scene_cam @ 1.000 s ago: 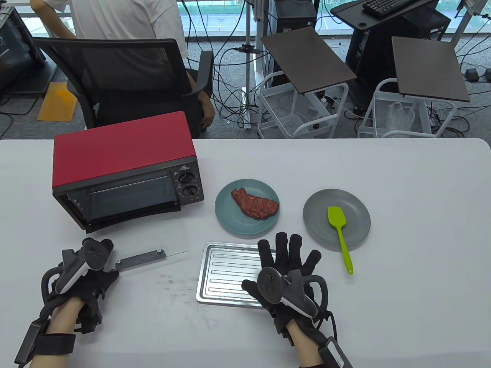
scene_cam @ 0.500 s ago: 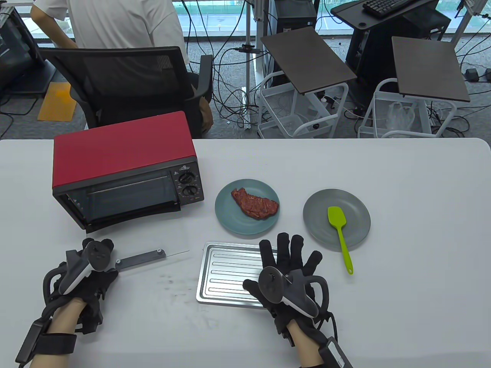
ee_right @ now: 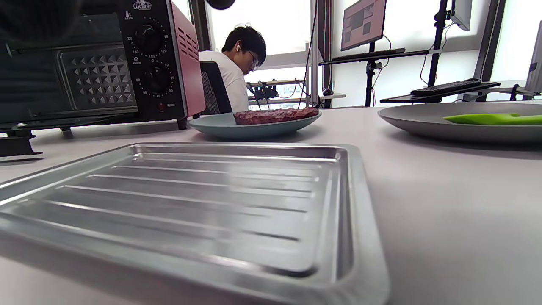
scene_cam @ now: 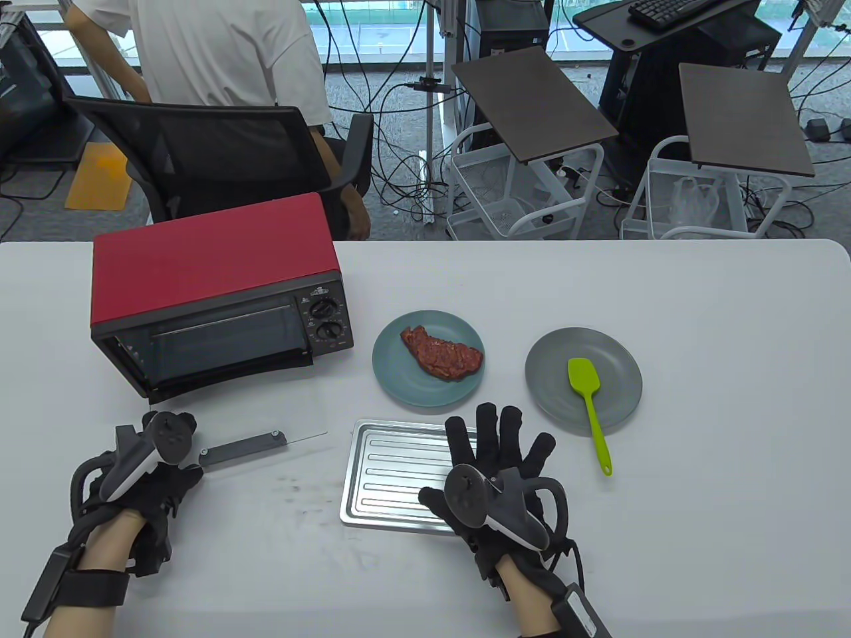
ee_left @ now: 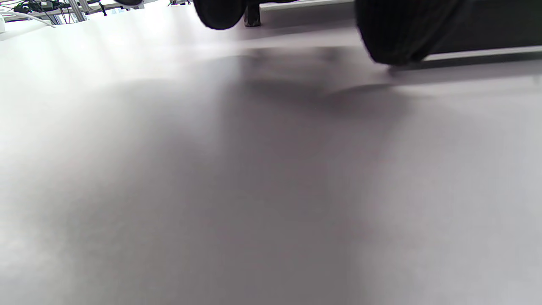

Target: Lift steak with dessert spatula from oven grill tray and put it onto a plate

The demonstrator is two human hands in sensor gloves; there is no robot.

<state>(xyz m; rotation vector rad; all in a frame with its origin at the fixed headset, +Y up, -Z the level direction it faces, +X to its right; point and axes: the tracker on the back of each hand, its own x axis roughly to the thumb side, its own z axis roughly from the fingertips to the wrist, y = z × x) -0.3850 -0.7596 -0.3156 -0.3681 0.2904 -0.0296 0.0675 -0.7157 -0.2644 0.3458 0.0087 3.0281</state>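
Table view shows almost nothing changed over the last second: the right hand [scene_cam: 495,478] stays spread flat, fingers straight, over the right part of the ribbed silver oven grill tray [scene_cam: 392,475], holding nothing, and it has barely drifted. The left hand [scene_cam: 143,495] has crept slightly toward the near-left edge of the white table [scene_cam: 698,531]; its fingers are tucked under the tracker, so I cannot tell how they lie, though nothing shows in them. Its own wrist view gives only bare tabletop and two dark blurred fingertips.

That stillness matters. The reddish-brown steak [scene_cam: 442,352] already lies on the teal round plate [scene_cam: 399,382], just beyond the tray, and the right wrist view confirms the tray holds nothing. The lime-green silicone dessert spatula [scene_cam: 588,405] rests with its blade on the grey round plate [scene_cam: 615,399] and its handle trailing onto the table, well apart from both hands.

My judgement: the transfer looks finished and the tool is put down, so the hands seem to be at rest.

The red toaster oven [scene_cam: 213,292] stands with its glass door dropped open onto the table near the left hand. Behind the table, a person in a white shirt [scene_cam: 226,46] has shifted a little behind a black mesh chair [scene_cam: 213,156].
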